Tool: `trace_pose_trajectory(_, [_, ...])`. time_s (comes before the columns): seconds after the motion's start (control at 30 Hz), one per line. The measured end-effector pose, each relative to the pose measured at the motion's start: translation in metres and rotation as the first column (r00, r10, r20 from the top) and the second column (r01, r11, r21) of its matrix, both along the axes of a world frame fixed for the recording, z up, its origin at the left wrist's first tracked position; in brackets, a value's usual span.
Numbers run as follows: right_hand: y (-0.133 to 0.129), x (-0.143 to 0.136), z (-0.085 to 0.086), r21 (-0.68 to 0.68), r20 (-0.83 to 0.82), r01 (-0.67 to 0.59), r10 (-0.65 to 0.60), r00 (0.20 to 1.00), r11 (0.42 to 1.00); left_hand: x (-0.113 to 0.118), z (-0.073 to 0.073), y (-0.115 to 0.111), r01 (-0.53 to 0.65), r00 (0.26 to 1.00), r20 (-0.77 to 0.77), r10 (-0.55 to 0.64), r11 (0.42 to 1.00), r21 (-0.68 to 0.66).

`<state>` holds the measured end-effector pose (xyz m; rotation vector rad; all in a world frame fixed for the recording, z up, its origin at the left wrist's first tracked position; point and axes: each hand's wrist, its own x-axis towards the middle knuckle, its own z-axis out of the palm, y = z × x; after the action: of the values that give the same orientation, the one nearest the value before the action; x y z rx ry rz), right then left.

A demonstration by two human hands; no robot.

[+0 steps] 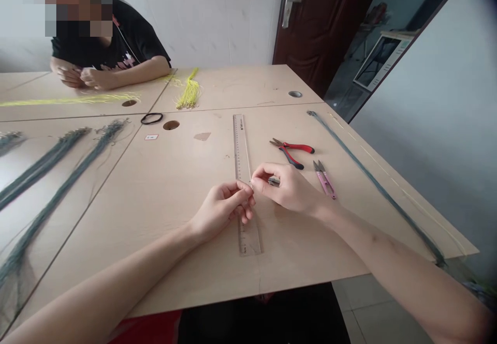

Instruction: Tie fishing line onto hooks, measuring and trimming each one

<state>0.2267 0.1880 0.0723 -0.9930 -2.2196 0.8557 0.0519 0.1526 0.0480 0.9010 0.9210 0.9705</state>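
Over a clear plastic ruler [248, 238] lying lengthwise on the table, my two hands almost meet at the fingertips. My left hand [227, 204] pinches thumb against forefinger, its other fingers loosely curled. My right hand [285, 189] is also in a pinch, just right of the ruler. What both fingertips hold is too small to make out. A small grey metal piece [274, 181] shows within the curl of my right hand; most of it is hidden. Beyond that hand lie red-and-black pliers [293, 148] with parted handles, and pink thread snips [325, 179], blades pointing away.
Bundles of blue-green strands [73, 178] stretch across the left side; another bundle [373, 176] runs along the right edge. Farther back are a yellow strand bunch [189, 93], a black band [151, 118] and table holes [171, 125]. A person [112, 59] sits across, forearms on the table.
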Motion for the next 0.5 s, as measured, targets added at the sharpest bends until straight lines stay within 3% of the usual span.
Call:
trace_pose_trajectory(0.1, [0.0,-0.001,0.0,0.116,0.092,-0.035,0.024,0.995,0.993,-0.009,-0.002,0.01,-0.206,0.979,0.028,0.204,0.976,0.067])
trace_pose_trajectory(0.2, [-0.011,-0.005,-0.001,0.187,0.247,-0.164,0.115,0.962,0.969,-0.024,-0.006,0.028,-0.452,0.892,0.09,0.443,0.881,0.14])
trace_pose_trajectory(0.27, [-0.029,-0.007,-0.006,0.198,0.329,-0.246,0.172,0.929,0.949,-0.032,-0.009,0.038,-0.55,0.835,0.128,0.535,0.819,0.162])
trace_pose_trajectory(0.37, [-0.068,-0.006,-0.027,0.256,0.383,-0.252,0.141,0.913,0.933,-0.038,-0.013,0.043,-0.578,0.816,0.148,0.559,0.797,0.176])
trace_pose_trajectory(0.47, [-0.112,0.004,-0.053,0.43,0.393,-0.285,0.107,0.913,0.857,-0.035,-0.016,0.039,-0.525,0.851,0.13,0.509,0.832,0.182])
trace_pose_trajectory(0.5, [-0.126,0.009,-0.059,0.431,0.389,-0.237,0.058,0.919,0.87,-0.033,-0.017,0.037,-0.506,0.862,0.12,0.492,0.843,0.181])
